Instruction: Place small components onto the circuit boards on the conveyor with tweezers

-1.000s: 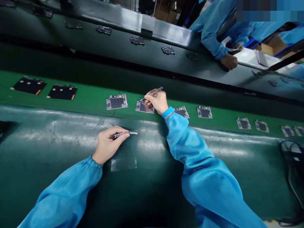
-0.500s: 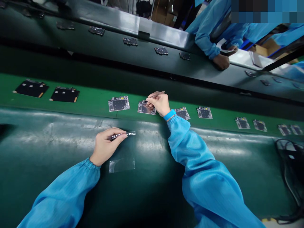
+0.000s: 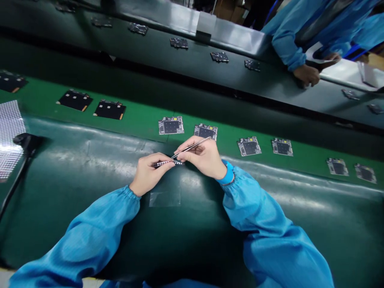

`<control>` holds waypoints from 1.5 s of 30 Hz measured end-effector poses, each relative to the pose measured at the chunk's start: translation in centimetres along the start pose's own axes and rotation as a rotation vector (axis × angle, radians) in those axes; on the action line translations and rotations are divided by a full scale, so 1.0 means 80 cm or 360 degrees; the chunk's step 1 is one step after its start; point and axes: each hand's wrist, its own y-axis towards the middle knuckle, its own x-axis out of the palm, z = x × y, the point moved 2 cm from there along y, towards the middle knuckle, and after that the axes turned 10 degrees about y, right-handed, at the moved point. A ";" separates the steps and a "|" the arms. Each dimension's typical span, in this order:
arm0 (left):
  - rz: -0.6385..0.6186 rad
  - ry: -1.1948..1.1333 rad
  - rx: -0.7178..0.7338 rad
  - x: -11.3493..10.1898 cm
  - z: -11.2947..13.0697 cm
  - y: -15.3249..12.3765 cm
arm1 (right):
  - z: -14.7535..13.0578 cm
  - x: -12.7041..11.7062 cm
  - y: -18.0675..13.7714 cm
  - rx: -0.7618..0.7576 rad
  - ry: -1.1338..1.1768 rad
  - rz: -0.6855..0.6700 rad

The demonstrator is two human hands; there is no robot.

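Between the fingers of my left hand [image 3: 151, 172] is a dark strip with a row of white dots [image 3: 164, 163], partly hidden by the fingers. My right hand [image 3: 207, 157] is closed around metal tweezers [image 3: 192, 147]; their tips reach the strip beside my left fingertips. Just behind my right hand lies a circuit board [image 3: 206, 130], its lower part covered by the hand. Another circuit board [image 3: 171, 125] is to its left. On the green mat below my left hand rests a clear plastic sheet [image 3: 165, 199].
More circuit boards [image 3: 249, 147] lie rightward along the green belt [image 3: 141, 120]. Black-covered boards [image 3: 75, 100] are on its left part. At far left are a dotted silvery sheet [image 3: 11, 136] and a black cable [image 3: 15, 182]. Across the line, a co-worker's hand [image 3: 307, 75] rests near wrapped boards.
My right hand has come back from the circuit board to the strip in my left hand. The view has shifted, bringing the silvery sheet in at left.
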 end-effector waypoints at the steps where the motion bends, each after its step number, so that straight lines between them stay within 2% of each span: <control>1: -0.0001 -0.0005 -0.0003 0.000 0.000 0.000 | 0.002 0.003 -0.002 0.0020 0.0003 -0.0010; 11: 0.0000 -0.0028 -0.0008 0.000 0.000 0.000 | 0.009 -0.001 0.000 0.0074 0.0054 -0.0043; 21: -0.0013 -0.0014 -0.0037 -0.001 0.001 -0.001 | 0.004 -0.003 0.000 0.0059 -0.0017 0.0025; 24: -0.0011 -0.0007 -0.0032 -0.001 0.000 -0.001 | 0.005 -0.017 0.021 0.0007 0.0021 0.0128; 29: -0.0003 -0.0015 -0.0046 -0.001 0.000 -0.001 | 0.031 -0.052 0.095 -0.0128 -0.0045 0.0431; 33: -0.0009 -0.0019 -0.0057 0.000 0.002 -0.001 | 0.057 -0.067 0.138 -0.0038 -0.0086 0.0566; 37: -0.0005 -0.0002 -0.0051 0.000 0.004 -0.001 | 0.067 -0.071 0.143 0.0073 -0.0109 0.0633; 45: -0.0023 0.0014 -0.0046 0.000 0.003 -0.001 | 0.066 -0.078 0.136 0.0099 -0.0163 0.0645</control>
